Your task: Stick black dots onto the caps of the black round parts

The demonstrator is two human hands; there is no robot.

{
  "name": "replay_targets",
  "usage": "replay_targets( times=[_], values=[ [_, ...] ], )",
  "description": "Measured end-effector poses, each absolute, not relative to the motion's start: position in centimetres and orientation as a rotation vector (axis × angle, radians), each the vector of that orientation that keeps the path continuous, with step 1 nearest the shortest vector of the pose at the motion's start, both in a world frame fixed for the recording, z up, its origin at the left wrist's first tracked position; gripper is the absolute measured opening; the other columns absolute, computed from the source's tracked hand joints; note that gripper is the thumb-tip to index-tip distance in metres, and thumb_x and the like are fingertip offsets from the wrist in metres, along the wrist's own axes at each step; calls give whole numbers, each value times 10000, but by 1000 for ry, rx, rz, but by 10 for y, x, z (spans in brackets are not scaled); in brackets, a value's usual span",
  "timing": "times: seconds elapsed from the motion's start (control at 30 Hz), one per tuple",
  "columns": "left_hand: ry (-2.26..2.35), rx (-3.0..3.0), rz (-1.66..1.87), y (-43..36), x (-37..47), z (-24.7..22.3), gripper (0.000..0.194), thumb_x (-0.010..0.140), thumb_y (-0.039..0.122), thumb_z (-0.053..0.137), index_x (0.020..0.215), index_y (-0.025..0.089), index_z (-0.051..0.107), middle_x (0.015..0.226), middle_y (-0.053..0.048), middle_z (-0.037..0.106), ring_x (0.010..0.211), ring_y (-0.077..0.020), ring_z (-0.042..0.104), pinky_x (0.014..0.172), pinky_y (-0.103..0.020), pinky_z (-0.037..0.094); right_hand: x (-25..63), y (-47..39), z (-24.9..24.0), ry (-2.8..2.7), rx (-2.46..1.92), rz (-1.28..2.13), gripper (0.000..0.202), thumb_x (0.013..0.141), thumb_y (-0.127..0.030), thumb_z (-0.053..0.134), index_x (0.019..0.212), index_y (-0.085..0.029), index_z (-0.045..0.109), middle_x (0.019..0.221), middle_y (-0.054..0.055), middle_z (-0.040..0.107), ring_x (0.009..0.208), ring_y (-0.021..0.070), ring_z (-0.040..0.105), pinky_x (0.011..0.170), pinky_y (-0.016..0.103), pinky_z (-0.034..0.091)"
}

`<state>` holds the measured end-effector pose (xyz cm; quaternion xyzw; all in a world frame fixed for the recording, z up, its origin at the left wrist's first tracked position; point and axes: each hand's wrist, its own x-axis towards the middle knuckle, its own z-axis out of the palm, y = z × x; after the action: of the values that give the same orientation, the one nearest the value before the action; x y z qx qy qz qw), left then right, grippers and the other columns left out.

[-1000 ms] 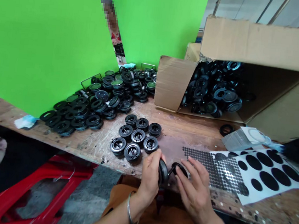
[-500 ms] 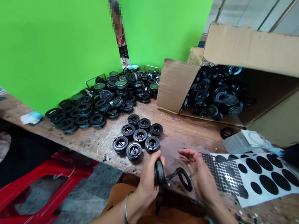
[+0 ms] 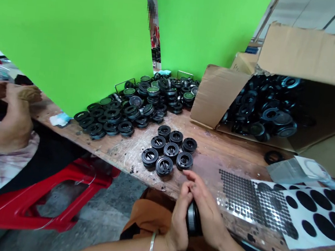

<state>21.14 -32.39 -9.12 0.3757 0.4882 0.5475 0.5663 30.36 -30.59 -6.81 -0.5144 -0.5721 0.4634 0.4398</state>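
Note:
Between my left hand (image 3: 180, 222) and my right hand (image 3: 208, 211), a black round part (image 3: 192, 220) with a ridged edge is pressed at the bench's front edge. My left fingers close around its near left side. On the other side my right palm lies against it, its fingers fairly straight and meeting the left fingertips. Most of the part is hidden by the hands. Just beyond them, a group of several similar round black parts (image 3: 171, 150) stands on the wooden bench (image 3: 210, 144), slotted faces up.
A large heap of black round parts (image 3: 131, 113) lies at the back left before green panels (image 3: 75, 32). An open cardboard box (image 3: 218, 93) holds more. Sheets of black dots (image 3: 238, 197) and discs (image 3: 326, 226) lie right. Another person's arm (image 3: 15, 121) is left, above a red stool (image 3: 66, 198).
My right hand has come in from the right and now presses the part against my left hand. The black ring dangling beside the part is no longer visible. The view has turned left.

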Motion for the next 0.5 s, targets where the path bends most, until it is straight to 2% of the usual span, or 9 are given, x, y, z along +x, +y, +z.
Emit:
replay_targets(
  times=[0.1, 0.2, 0.33, 0.4, 0.47, 0.5],
  values=[
    [1035, 931, 1191, -308, 201, -83, 273, 905, 394, 446, 756, 212, 583, 833, -55, 607, 874, -217, 549, 858, -321, 455, 303, -309, -76, -1293, -1331, 1153, 414, 1006, -454, 339, 1350, -269, 476, 1399, 72, 530, 1321, 204, 475, 1095, 379, 408],
    [953, 959, 1304, -297, 188, -75, 345, 964, 352, 314, 687, 211, 462, 747, -22, 484, 760, -177, 475, 773, -292, 428, 306, -320, -79, -1323, -1244, 1332, 445, 996, -443, 387, 1419, -307, 399, 1424, 65, 516, 1297, 212, 508, 1026, 378, 482],
    [1028, 1219, 1483, -295, 171, -84, 305, 982, 361, 311, 811, 212, 514, 857, -26, 491, 832, -175, 493, 796, -291, 424, 306, -322, -69, -1457, -1085, 1425, 479, 928, -324, 567, 1391, -323, 445, 1349, 43, 581, 1224, 208, 574, 996, 354, 507],
    [1104, 1408, 1470, -294, 160, -94, 252, 975, 367, 362, 991, 216, 563, 1008, -54, 546, 970, -198, 530, 892, -326, 429, 303, -313, -64, -1570, -1109, 1265, 492, 887, -247, 610, 1357, -314, 480, 1311, 45, 590, 1194, 207, 582, 1004, 360, 497],
    [1236, 1571, 1467, -291, 146, -102, 270, 954, 325, 448, 1194, 226, 525, 1183, -80, 548, 1120, -222, 521, 991, -376, 406, 299, -303, -63, -1757, -1187, 994, 534, 825, -185, 655, 1331, -281, 512, 1247, 72, 596, 1146, 232, 580, 986, 395, 501],
    [1315, 1625, 1547, -289, 139, -105, 294, 933, 289, 499, 1221, 232, 507, 1210, -80, 541, 1146, -225, 518, 1008, -390, 403, 297, -298, -65, -1853, -1244, 839, 571, 793, -161, 673, 1333, -259, 513, 1218, 90, 593, 1124, 252, 572, 967, 422, 507]
  ],
)
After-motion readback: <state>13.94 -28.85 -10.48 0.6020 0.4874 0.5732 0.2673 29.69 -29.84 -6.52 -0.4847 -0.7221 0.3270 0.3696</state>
